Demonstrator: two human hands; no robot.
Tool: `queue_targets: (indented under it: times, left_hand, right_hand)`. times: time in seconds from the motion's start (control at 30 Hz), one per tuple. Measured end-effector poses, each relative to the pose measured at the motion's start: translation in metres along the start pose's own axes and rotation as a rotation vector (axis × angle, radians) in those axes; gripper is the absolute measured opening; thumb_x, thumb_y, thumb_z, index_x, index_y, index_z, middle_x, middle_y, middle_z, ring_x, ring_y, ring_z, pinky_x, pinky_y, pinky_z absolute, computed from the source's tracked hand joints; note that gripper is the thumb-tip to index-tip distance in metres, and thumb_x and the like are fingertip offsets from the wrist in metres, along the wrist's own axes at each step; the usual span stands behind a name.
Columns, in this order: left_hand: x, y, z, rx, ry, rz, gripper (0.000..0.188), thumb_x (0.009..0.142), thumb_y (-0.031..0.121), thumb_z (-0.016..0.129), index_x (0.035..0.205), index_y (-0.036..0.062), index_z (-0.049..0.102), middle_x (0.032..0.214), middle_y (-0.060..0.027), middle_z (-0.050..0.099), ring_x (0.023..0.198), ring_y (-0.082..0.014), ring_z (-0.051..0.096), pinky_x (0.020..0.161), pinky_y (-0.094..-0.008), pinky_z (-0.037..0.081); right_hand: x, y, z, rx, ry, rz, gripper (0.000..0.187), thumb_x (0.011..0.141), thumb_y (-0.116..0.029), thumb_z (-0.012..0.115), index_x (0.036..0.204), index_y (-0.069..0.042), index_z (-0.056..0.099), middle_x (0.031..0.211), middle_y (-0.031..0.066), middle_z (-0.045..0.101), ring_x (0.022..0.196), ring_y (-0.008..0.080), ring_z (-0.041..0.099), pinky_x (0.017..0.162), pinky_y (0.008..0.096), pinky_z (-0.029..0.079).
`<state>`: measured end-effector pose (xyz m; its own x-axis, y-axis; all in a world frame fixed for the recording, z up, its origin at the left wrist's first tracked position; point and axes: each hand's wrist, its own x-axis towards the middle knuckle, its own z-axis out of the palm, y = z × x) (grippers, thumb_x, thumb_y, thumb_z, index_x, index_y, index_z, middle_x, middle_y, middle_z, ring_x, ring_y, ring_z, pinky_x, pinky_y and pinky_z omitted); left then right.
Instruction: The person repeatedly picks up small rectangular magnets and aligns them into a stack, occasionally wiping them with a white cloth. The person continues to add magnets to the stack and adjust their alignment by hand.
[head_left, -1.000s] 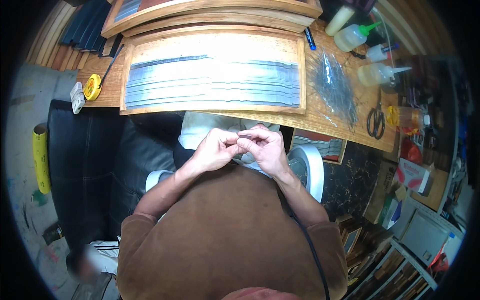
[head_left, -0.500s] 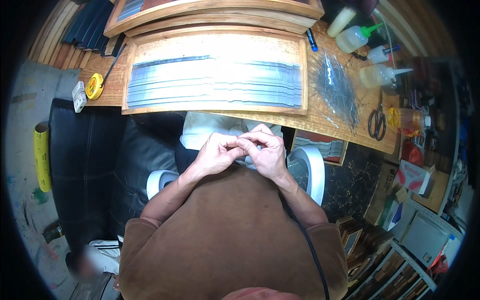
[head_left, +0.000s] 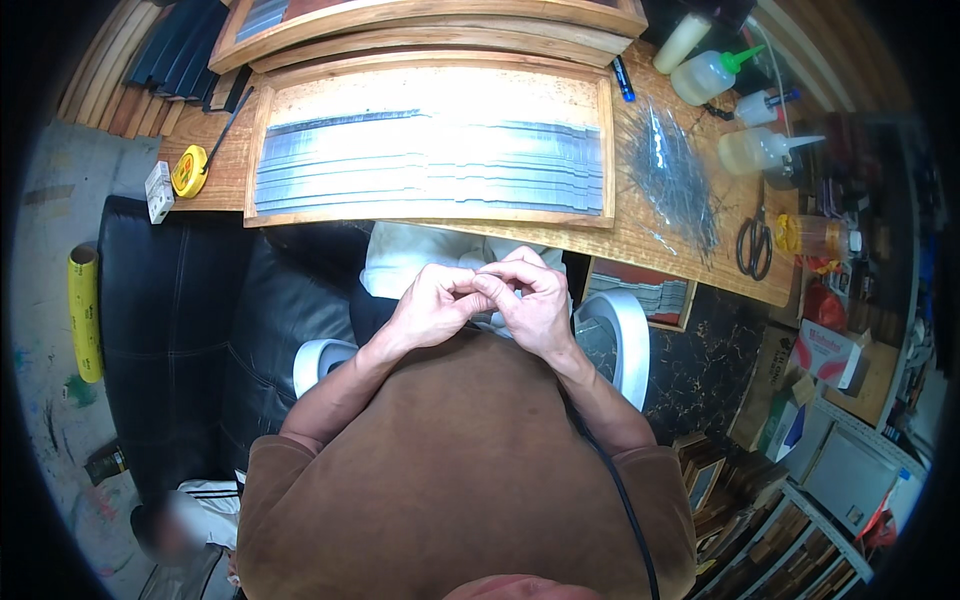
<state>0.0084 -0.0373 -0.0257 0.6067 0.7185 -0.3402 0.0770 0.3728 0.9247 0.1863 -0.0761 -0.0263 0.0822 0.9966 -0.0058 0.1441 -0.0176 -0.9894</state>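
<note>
My left hand [head_left: 430,305] and my right hand [head_left: 535,308] meet in front of my chest, just below the edge of the wooden table [head_left: 640,240]. Their fingertips press together and pinch a small piece that is mostly hidden between them. Behind the hands a white cloth [head_left: 420,255] lies on my lap. On the table beyond, a wooden frame [head_left: 258,150] holds long grey strips [head_left: 430,165] laid side by side. To its right lies a loose pile of thin metal wires [head_left: 675,175].
Scissors [head_left: 752,245], squeeze bottles [head_left: 710,72] and a blue pen [head_left: 622,78] sit at the table's right end, a yellow tape measure [head_left: 188,172] at its left. A black leather seat [head_left: 200,300] is on my left, a yellow roll [head_left: 85,310] on the floor, boxes and picture frames to the right.
The hands stay in the same spot against my chest. Only the fingers have shifted slightly around the pinched piece.
</note>
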Motion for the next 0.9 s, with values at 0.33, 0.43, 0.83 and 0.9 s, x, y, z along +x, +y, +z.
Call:
queue_targets:
  times: [0.33, 0.43, 0.83, 0.9]
  left_hand:
    - [0.000, 0.003, 0.001, 0.008, 0.019, 0.000, 0.015, 0.098, 0.004, 0.075, 0.112, 0.0010, 0.081, 0.096, -0.0018, 0.080, 0.087, -0.0052, 0.066, 0.080, -0.0250, 0.055]
    - [0.000, 0.004, 0.002, -0.005, 0.020, 0.005, 0.014, 0.098, 0.004, 0.076, 0.111, 0.0009, 0.081, 0.095, -0.0015, 0.079, 0.087, -0.0050, 0.065, 0.079, -0.0251, 0.055]
    - [0.013, 0.001, -0.010, -0.124, -0.174, -0.119, 0.013, 0.101, 0.007, 0.072, 0.111, 0.0021, 0.080, 0.093, -0.0027, 0.078, 0.085, -0.0058, 0.068, 0.073, -0.0224, 0.052]
    - [0.020, 0.006, -0.012, -0.158, -0.217, -0.193, 0.014, 0.102, 0.011, 0.071, 0.111, 0.0045, 0.080, 0.092, -0.0038, 0.079, 0.084, -0.0084, 0.072, 0.066, -0.0211, 0.053]
  right_hand:
    - [0.001, -0.002, 0.000, -0.018, 0.001, 0.007, 0.010, 0.090, -0.006, 0.083, 0.100, -0.002, 0.082, 0.079, 0.0005, 0.062, 0.068, 0.0087, 0.052, 0.061, 0.0251, 0.043]
    - [0.001, -0.002, 0.001, -0.005, 0.010, 0.009, 0.010, 0.090, -0.006, 0.083, 0.100, -0.002, 0.082, 0.079, 0.0003, 0.061, 0.067, 0.0086, 0.051, 0.061, 0.0250, 0.043]
    - [0.002, 0.002, -0.002, 0.315, -0.024, 0.303, 0.015, 0.097, -0.010, 0.080, 0.105, 0.002, 0.080, 0.079, -0.0022, 0.061, 0.061, 0.0046, 0.057, 0.051, 0.0212, 0.046]
    - [0.005, 0.005, -0.006, 0.395, -0.047, 0.417, 0.018, 0.098, -0.011, 0.079, 0.108, 0.004, 0.079, 0.077, -0.0024, 0.061, 0.059, 0.0043, 0.059, 0.049, 0.0211, 0.048]
